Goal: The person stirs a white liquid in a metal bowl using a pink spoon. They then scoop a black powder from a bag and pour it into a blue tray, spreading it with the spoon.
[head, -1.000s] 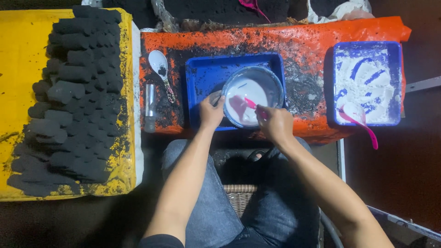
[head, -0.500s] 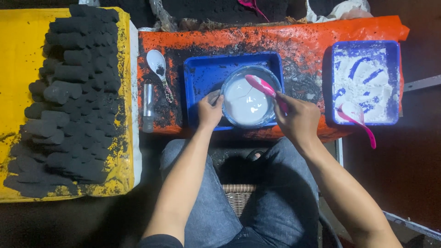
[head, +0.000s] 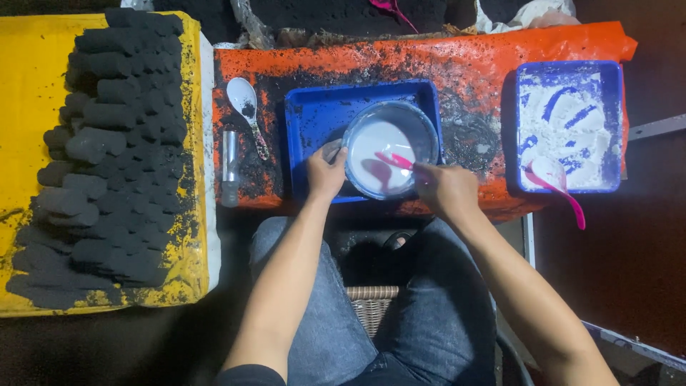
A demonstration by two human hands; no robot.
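A round bowl [head: 421,130] of white liquid sits inside a blue tray [head: 314,118] on an orange, soot-stained surface [head: 471,71]. My left hand [head: 326,174] grips the bowl's near-left rim. My right hand [head: 446,189] holds a pink spoon [head: 395,160] whose bowl end lies in the white liquid near the bowl's front edge.
A second blue tray [head: 529,78] of white powder with a pink spoon [head: 557,182] sits at the right. A white spoon [head: 246,107] and a metal tube [head: 229,166] lie left of the tray. Several black cylindrical briquettes [head: 107,150] are stacked on a yellow board [head: 28,100] at the left.
My right hand has moved the pink spoon from the bowl's right rim back to its front, and came slightly left. My left hand kept its hold on the rim.
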